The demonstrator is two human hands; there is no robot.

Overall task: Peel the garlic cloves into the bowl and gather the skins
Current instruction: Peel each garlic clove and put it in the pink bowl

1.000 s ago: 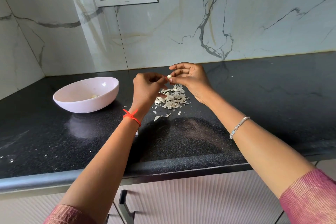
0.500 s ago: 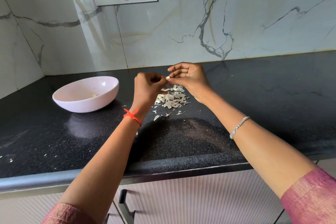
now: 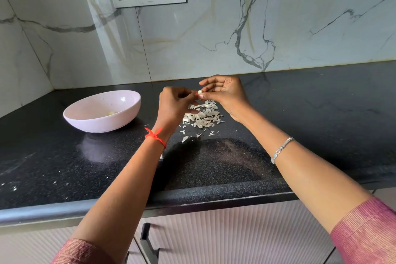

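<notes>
Between both hands (image 3: 200, 97), the garlic clove (image 3: 199, 91) is pinched.

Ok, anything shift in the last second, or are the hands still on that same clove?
Hardly anything. The left hand and right hand keep the same grip on the garlic clove, pinched between them above the pile of skins; it only wobbled slightly. Nothing was let go or picked up. The bowl and the pile stayed where they were on the counter.
</notes>
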